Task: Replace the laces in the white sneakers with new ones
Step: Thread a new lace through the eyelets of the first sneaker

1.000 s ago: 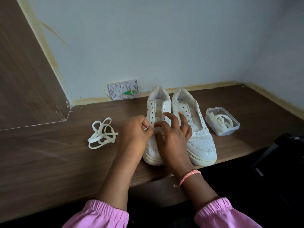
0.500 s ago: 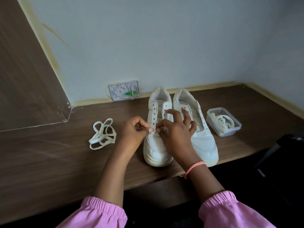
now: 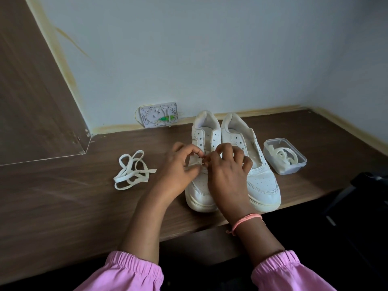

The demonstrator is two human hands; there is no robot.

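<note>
Two white sneakers stand side by side on the wooden desk, toes toward me: the left sneaker (image 3: pixel 201 190) and the right sneaker (image 3: pixel 262 181). Neither shows a lace through its upper eyelets. My left hand (image 3: pixel 178 164) and my right hand (image 3: pixel 226 171) meet over the left sneaker's lower eyelets, fingers curled, pinching something small and white there; it looks like a lace, mostly hidden by my fingers. A loose white lace (image 3: pixel 133 170) lies tangled on the desk left of my hands. More laces (image 3: pixel 283 156) sit coiled in a clear plastic box (image 3: pixel 294 168) right of the shoes.
The desk (image 3: pixel 84 206) runs along a pale wall, with its front edge just below the sneakers' toes. A small white plastic plate with a green part (image 3: pixel 159 115) leans against the wall behind the shoes. A wooden panel (image 3: pixel 31 101) rises at the left. Something dark (image 3: pixel 367 185) stands at the right.
My hands have moved slightly up the left sneaker and closed together over its lower eyelets. The sneakers, the loose lace and the box have stayed in place.
</note>
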